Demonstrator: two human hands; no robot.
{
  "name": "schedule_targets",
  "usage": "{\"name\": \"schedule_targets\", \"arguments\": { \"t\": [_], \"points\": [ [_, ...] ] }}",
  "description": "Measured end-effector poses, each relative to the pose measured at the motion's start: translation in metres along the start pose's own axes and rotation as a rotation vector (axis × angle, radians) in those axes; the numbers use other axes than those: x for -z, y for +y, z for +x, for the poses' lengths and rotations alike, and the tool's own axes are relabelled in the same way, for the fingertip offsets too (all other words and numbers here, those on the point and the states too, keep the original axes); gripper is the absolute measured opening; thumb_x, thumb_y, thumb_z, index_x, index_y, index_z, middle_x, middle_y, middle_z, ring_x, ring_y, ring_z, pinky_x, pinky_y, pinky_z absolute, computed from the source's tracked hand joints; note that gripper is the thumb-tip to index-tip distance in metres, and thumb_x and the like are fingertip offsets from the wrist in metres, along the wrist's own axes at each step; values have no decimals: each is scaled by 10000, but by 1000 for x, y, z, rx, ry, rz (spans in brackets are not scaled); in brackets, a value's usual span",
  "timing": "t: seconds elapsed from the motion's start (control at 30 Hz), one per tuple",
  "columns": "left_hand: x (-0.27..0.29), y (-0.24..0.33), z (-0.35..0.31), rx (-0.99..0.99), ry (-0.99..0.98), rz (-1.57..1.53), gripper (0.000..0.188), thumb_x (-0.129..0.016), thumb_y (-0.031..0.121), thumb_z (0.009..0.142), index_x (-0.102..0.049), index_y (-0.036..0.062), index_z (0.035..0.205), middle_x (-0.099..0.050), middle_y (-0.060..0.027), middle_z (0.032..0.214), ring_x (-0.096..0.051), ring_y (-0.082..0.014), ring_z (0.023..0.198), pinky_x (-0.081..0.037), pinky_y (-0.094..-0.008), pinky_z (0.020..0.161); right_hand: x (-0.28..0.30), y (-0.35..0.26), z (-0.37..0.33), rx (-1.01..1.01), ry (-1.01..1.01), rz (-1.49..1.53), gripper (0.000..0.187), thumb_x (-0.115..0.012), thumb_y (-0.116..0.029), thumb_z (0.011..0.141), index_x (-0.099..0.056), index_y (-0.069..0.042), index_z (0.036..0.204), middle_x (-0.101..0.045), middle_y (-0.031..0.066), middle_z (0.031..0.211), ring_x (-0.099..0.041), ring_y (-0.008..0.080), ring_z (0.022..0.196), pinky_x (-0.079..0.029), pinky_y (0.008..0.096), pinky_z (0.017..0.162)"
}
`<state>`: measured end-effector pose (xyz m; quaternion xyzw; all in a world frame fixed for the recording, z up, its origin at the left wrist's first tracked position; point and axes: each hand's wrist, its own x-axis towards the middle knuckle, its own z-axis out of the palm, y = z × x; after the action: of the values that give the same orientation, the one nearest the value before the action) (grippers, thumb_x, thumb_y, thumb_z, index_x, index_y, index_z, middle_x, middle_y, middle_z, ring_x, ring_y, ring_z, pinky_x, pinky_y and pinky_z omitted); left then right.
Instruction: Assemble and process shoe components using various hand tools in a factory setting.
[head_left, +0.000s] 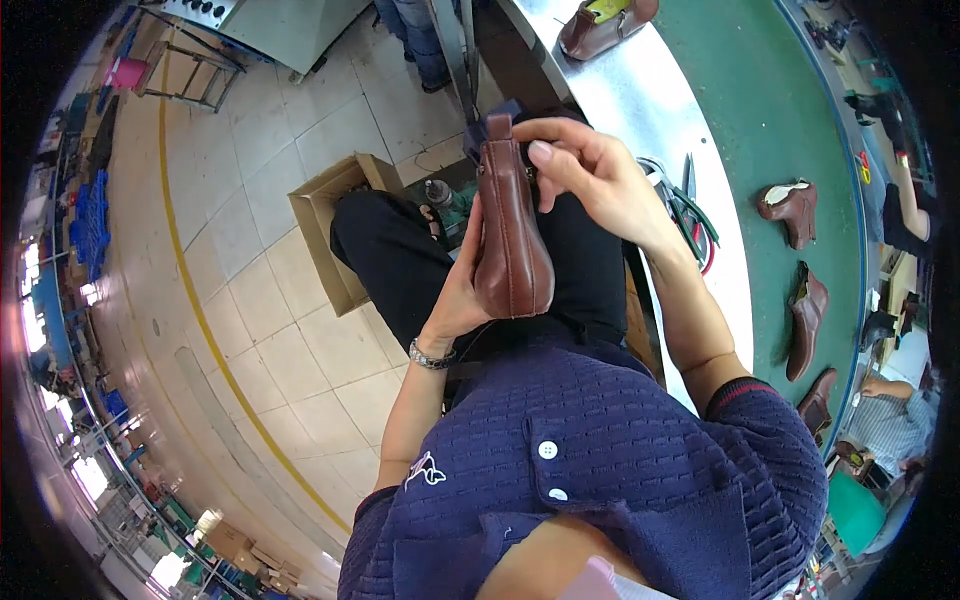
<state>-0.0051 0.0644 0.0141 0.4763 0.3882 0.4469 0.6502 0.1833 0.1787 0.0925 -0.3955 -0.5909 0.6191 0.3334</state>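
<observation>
A brown leather shoe (510,230) is upright over my lap, its seamed heel side toward me and a pull tab (499,127) at its top. My left hand (465,295) wraps round its lower left side and grips it. My right hand (600,180) is at the shoe's upper right edge, its index fingertip against the leather beside the tab. Its thumb and other fingers are bent in. Something small and metallic shows by these fingers, too small to name. The shoe's front and its opening are hidden from me.
To my right runs a metal worktop (735,260) with scissors (690,175) and coloured-handled tools. Beyond it a green conveyor belt (740,130) carries several brown shoes. Another brown shoe (605,28) lies on the worktop's far end. A cardboard box (325,250) stands by my left leg.
</observation>
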Motion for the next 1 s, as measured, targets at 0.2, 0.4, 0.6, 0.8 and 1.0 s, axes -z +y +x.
{"name": "schedule_targets", "arguments": {
  "t": [0.2,0.4,0.6,0.8,1.0],
  "points": [
    [0,-28,0,58,60,374,1392,-948,183,536,7,156,1548,-257,-117,1542,-352,-245,1375,-369,-394,1099,0,16,-43,-248,-213,-267,635,-575,-488,922,-534,26,1293,-694,221,947,-694,245,813,-535,359,722],
    [15,-45,-14,49,-27,-224,1471,-939,191,562,179,198,1517,-301,-177,1491,-318,-295,1387,-265,-418,1142,3,25,-50,-320,-427,-415,488,-619,-340,920,-566,59,1196,-693,221,903,-701,317,809,-538,385,739],
    [-17,-74,12,145,264,-255,847,-907,242,649,-418,-13,1291,-576,-128,1229,-558,-200,1144,-424,-336,1009,7,29,-45,-459,-555,-499,475,-643,-339,924,-522,37,1186,-676,184,902,-632,234,743,-490,373,689],
    [-20,-100,18,29,334,-232,824,-913,268,638,-438,-5,1253,-640,-119,1112,-637,-194,979,-513,-317,878,-3,27,-42,-684,-520,-733,399,-661,-182,904,-508,44,1196,-686,215,954,-678,316,854,-518,391,751],
    [-14,-105,19,32,316,-173,789,-918,251,630,-470,-1,1229,-652,-110,1084,-638,-195,979,-514,-323,873,-20,24,-41,-658,-374,-838,378,-688,-221,858,-559,88,1033,-648,271,765,-670,398,736,-528,447,670]
  ]
}}
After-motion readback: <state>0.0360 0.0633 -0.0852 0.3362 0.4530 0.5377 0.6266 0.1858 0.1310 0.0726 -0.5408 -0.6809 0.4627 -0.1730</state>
